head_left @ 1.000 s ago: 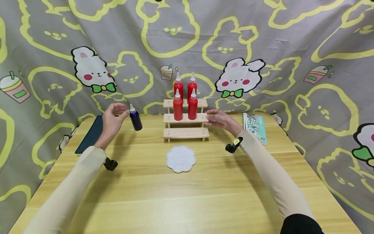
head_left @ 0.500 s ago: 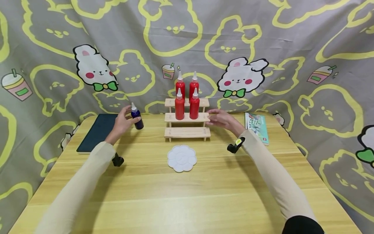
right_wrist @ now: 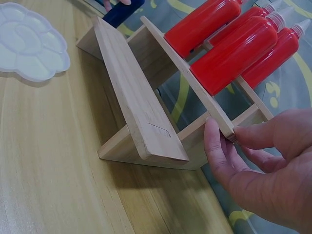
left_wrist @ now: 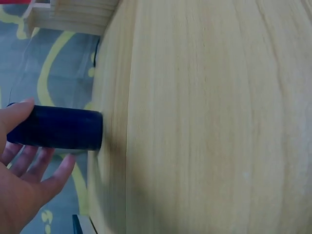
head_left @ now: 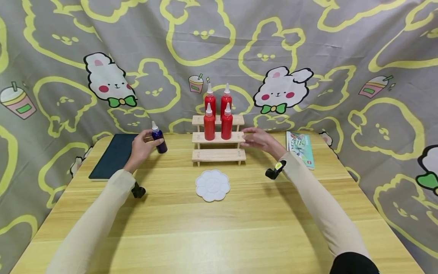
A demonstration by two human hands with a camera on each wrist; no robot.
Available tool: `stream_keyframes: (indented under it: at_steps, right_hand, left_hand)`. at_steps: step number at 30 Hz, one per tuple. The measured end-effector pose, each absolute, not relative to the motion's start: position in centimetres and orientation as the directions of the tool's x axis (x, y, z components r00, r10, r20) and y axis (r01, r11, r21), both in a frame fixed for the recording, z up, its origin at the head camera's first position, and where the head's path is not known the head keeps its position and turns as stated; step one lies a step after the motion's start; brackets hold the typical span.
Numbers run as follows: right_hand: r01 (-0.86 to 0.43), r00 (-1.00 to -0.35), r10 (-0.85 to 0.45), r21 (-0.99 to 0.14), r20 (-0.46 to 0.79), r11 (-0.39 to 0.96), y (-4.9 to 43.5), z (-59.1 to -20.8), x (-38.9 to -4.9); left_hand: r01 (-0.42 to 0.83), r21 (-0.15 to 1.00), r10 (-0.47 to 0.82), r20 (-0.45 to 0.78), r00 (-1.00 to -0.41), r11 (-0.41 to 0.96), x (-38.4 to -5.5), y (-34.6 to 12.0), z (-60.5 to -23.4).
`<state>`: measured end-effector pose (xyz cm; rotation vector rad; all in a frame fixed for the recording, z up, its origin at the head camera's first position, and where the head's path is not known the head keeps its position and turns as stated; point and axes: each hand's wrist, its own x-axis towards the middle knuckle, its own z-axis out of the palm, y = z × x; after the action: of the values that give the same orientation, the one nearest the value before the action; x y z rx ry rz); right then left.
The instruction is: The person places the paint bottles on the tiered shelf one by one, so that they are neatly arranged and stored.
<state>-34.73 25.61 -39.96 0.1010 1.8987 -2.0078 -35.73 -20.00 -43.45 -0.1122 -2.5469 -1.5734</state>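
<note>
At the back left, my left hand point(head_left: 141, 147) holds a dark blue squeeze bottle point(head_left: 159, 142) with a white pointed nozzle. The left wrist view shows the thumb on one side of the blue bottle point(left_wrist: 58, 127) and fingers around the other; whether its base touches the table I cannot tell. My right hand point(head_left: 261, 141) pinches the right end of the middle step of a three-step wooden rack point(head_left: 219, 155), thumb and fingers on the plank's end in the right wrist view. Red squeeze bottles stand in pairs on the middle step point(head_left: 209, 127) and top step point(head_left: 226, 99).
A white flower-shaped paint palette point(head_left: 212, 185) lies in front of the rack. A dark flat book or folder point(head_left: 113, 156) lies at the left, a teal booklet point(head_left: 301, 149) at the right. Behind the wooden table point(head_left: 212, 236) hangs a patterned grey curtain point(head_left: 137, 38).
My left hand has moved rightward and closer around the blue bottle, which stays in nearly the same place. My right hand has stayed at the rack, and the red bottles have not moved.
</note>
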Motion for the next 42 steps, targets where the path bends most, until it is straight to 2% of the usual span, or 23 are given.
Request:
stream_keyframes:
  at_steps: [4, 11, 24, 33, 42]
  right_hand:
    - [0.314, -0.928, -0.219, -0.949, -0.302, -0.018, 25.6, -39.9, -34.7]
    - [0.31, -0.93, -0.205, -0.951, -0.304, 0.004, 25.7, -39.9, -34.6]
    - [0.304, -0.931, -0.214, -0.953, -0.296, -0.003, 25.4, -39.9, -34.6]
    - [0.323, -0.926, -0.207, -0.946, -0.314, -0.012, 25.4, -39.8, -34.7]
    - [0.321, -0.928, -0.205, -0.947, -0.311, -0.017, 25.3, -39.8, -34.7]
  left_hand:
    - [0.147, 0.884, -0.041, 0.184, -0.982, 0.443, -35.4, -20.1, -43.0]
    - [0.195, 0.882, -0.012, 0.222, -0.975, 0.43, -34.9, -20.1, -41.5]
    - [0.2, 0.904, 0.034, 0.203, -0.979, 0.377, -34.4, -19.8, -40.0]
    - [0.23, 0.913, 0.071, 0.22, -0.973, 0.336, -32.2, -18.3, -36.8]
    - [0.253, 0.909, 0.081, 0.24, -0.967, 0.331, -33.8, -18.4, -38.5]
